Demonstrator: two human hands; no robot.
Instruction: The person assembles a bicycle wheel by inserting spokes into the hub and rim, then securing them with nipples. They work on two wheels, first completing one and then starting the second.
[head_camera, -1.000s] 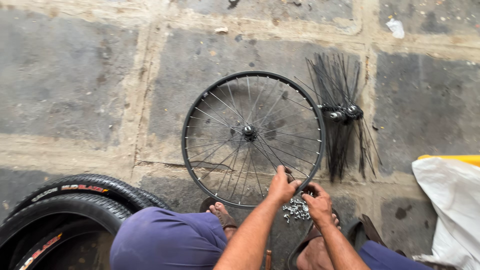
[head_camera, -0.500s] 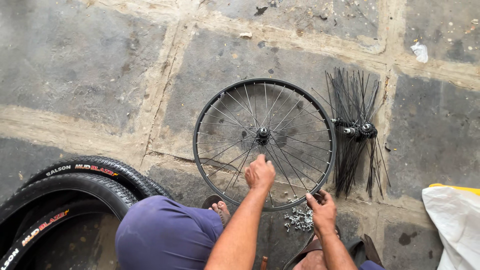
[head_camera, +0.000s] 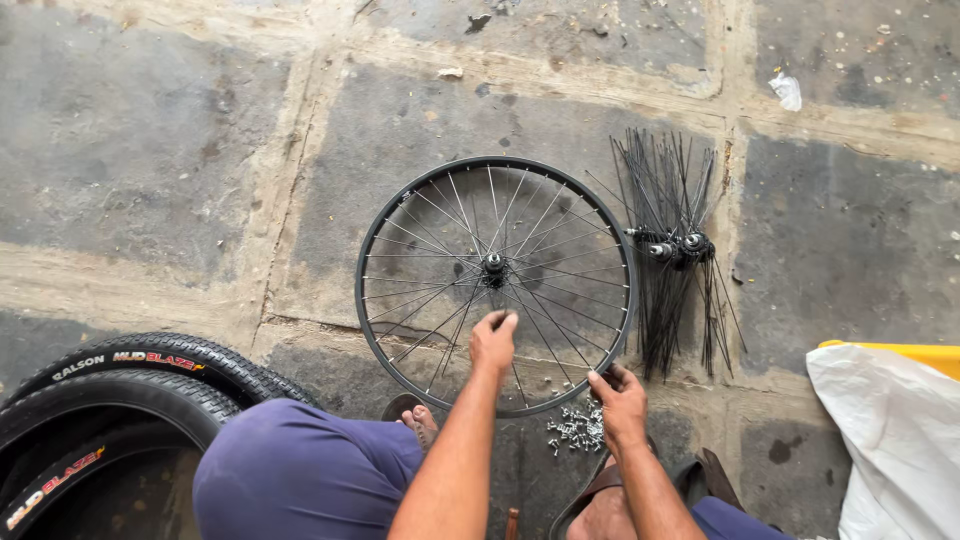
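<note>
1. The bicycle wheel (head_camera: 497, 284) lies flat on the stone floor (head_camera: 150, 150), so both sides of the rim stay within reach of the crouching person.
2. The left hand (head_camera: 494, 340) pinches a spoke (head_camera: 520, 375) inside the wheel, fingers closed on it, seemingly to steady it.
3. The right hand (head_camera: 620, 405) grips the near edge of the rim, fingers curled around it, which keeps the wheel from sliding.
4. A small pile of silver nipples (head_camera: 577, 430) sits just beside the right hand, handy to pick from.
5. A hub with loose black spokes (head_camera: 675, 248) lies just beyond the rim; two tyres (head_camera: 110, 395) lie at left, a white bag (head_camera: 890, 440) at right.
</note>
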